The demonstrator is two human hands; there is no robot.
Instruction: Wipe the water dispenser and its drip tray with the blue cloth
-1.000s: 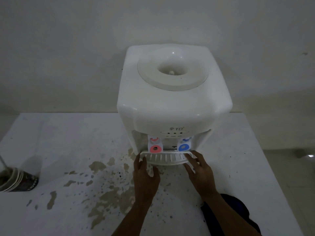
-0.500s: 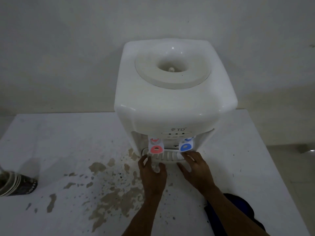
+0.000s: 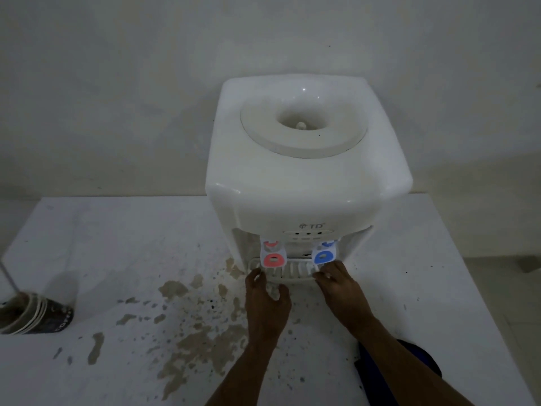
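I see water dispenser point(image 3: 307, 177) on desk point(image 3: 131, 244), taps point(image 3: 273, 259) face me. At its foot: drip tray point(image 3: 295, 271), long side runs left to right. My left hand point(image 3: 266, 303) grips tray's left end, fingers point(image 3: 256, 278) and thumb curled round it. My right hand point(image 3: 342, 291) lies on right end; I cannot tell if it hooks under. My worry: uneven pull tips tray, water spills on desk. Under right arm: dark blue thing point(image 3: 409, 367), maybe cloth.

Dim, grainy pic w/ wide-angle bending at edges, small glare on water dispenser point(image 3: 303, 89) top.
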